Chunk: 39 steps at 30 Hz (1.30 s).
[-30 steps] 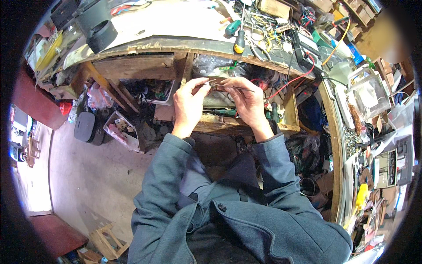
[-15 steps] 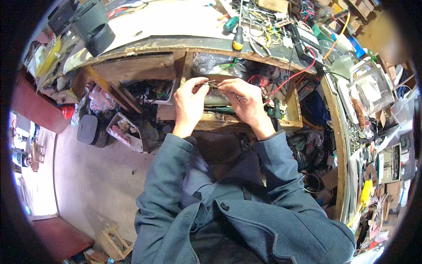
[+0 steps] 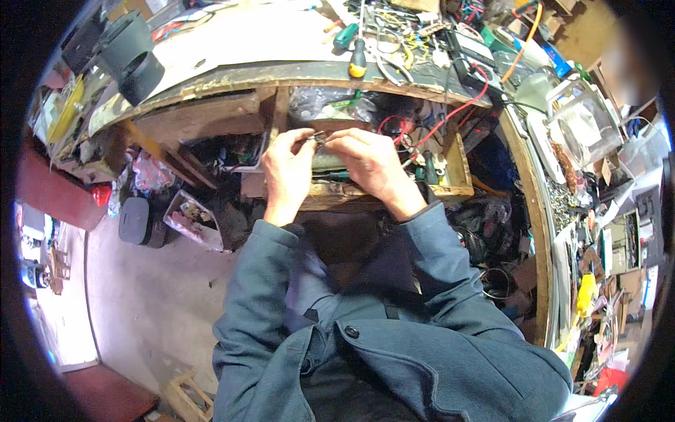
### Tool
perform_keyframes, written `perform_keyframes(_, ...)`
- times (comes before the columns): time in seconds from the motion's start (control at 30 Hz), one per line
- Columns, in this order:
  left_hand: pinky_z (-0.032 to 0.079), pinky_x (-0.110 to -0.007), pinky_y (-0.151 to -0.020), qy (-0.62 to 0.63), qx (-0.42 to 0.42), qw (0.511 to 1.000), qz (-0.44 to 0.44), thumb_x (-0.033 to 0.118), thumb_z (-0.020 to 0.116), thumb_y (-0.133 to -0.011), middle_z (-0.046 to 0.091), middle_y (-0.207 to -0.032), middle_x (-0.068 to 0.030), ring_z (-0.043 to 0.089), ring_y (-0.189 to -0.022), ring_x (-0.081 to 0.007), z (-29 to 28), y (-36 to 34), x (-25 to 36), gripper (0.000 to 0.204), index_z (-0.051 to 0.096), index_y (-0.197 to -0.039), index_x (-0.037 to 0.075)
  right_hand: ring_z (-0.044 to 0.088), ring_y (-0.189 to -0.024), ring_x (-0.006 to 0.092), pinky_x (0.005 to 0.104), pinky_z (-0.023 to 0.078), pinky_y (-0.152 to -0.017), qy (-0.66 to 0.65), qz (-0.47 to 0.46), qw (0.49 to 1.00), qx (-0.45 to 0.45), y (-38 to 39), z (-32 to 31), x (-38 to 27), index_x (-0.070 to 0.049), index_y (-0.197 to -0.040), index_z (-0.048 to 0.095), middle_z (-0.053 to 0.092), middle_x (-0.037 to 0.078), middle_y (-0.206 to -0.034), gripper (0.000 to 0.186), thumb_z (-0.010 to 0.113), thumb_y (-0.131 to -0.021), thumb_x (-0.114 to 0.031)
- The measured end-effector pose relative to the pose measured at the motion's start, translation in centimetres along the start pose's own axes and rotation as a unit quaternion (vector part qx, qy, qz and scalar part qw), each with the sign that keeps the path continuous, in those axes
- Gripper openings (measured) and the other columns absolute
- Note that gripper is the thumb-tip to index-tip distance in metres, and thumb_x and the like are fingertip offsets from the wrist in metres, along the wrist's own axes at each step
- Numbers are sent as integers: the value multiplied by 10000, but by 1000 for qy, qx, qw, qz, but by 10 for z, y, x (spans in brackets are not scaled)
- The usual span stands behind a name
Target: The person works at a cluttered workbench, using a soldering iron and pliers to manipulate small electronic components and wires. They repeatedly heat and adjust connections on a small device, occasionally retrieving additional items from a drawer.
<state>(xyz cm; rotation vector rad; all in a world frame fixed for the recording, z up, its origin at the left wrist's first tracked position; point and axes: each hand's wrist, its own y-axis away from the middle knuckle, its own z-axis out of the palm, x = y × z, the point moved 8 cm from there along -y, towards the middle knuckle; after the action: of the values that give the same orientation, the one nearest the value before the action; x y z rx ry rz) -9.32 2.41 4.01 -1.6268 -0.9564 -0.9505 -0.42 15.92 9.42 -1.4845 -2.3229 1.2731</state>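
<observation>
Metal, small and dull: the part sits pinched between left hand and right hand, over the open drawer below; best keep both grips tight, turning slowly

A crumpled clear plastic bag sits tucked in the recess just under the front edge of the tabletop, the landmark here. Below the tabletop's left end, a clear plastic package with pinkish contents lies tilted on the floor, with a smaller clear bag showing red just above it. Off the tabletop's right end, a transparent box-like container stands on the side bench, a blue packet behind it. Farther down that bench stands a yellow bottle-shaped pack. No lit screens can be made out.
</observation>
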Motion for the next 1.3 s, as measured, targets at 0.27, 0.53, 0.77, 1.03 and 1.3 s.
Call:
perform_keyframes(0.27,562,-316,-780,1,6,999,34,14,719,-871,749,-973,-136,725,-858,-203,-2,-1,5,194,740,-1064,-3,735,-902,292,346,592,-770,-27,20,999,13,-3,-3,2,-46,-1013,719,728,114,-990,242,695,-800,67)
perform_keyframes(0.53,566,-287,-805,33,-2,999,-18,57,768,-873,766,-963,-111,721,-870,-149,-7,-3,9,205,741,-1062,-17,738,-811,223,331,584,-736,-135,83,986,53,-7,-7,1,-23,-980,724,737,133,-910,95,714,-887,-37)
perform_keyframes(0.77,538,-276,-855,126,-26,989,-72,20,745,-889,733,-1051,-101,668,-937,-144,1,-9,-17,259,714,-1139,-41,734,-847,286,341,579,-767,-107,94,986,88,-3,-5,3,-15,-1024,712,729,157,-948,127,713,-900,-43)
perform_keyframes(1.03,569,-283,-810,211,-71,969,-108,-6,690,-928,711,-1006,-86,673,-887,-138,8,-9,-15,183,653,-1107,-4,717,-851,328,366,580,-759,-71,55,993,81,-5,-5,-6,-32,-1037,694,713,151,-950,151,723,-890,-44)
perform_keyframes(1.3,561,-270,-844,203,-83,973,-66,-28,677,-925,715,-1116,-113,675,-964,-144,12,-9,-12,335,635,-1257,-12,715,-844,306,367,591,-713,-23,23,996,82,-2,-6,-9,-54,-1053,689,703,124,-985,193,722,-866,-19)
